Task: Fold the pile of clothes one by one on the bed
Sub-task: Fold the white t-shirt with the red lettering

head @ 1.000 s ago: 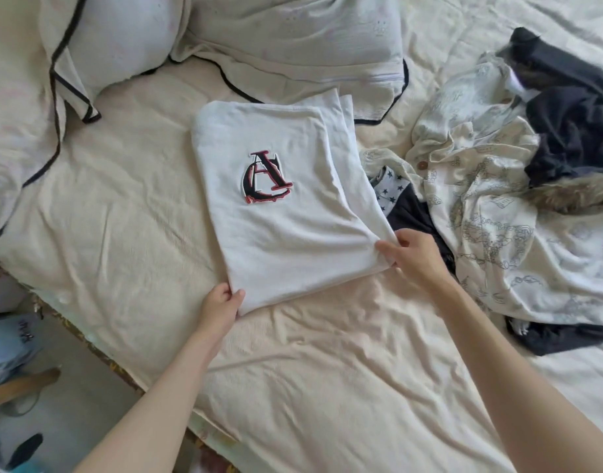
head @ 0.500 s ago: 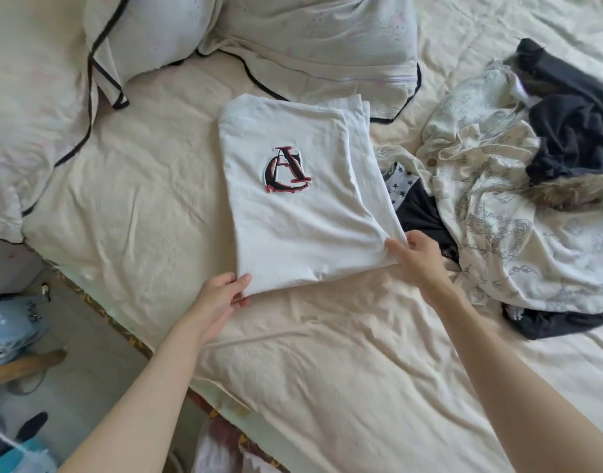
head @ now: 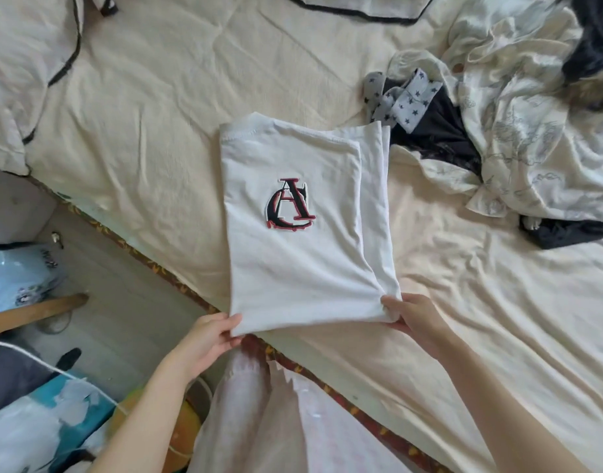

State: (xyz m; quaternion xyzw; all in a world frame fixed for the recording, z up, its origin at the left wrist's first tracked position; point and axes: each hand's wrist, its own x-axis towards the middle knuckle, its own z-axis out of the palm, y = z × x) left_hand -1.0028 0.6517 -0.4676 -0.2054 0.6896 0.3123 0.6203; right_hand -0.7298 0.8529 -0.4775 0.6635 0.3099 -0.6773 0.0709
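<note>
White T-shirt, folded into a long rectangle, lies on the bed with its near end over the bed's edge. Black-and-red "AC" emblem faces up near its middle. Layered folds visible along the right side.

Left hand: thumb on top, fingers curled under, pinching the near left corner. Right hand: thumb and fingers pinching the near right corner, cloth bunched at the grip.

Pile of unfolded clothes sits to the right and beyond, just beside the shirt's far right corner: cream printed garment, grey star-patterned piece, dark items beneath. Cream sheet is wrinkled. Pillows with black piping at far left. Floor beside the bed shows a light blue bag and a wooden stick.
</note>
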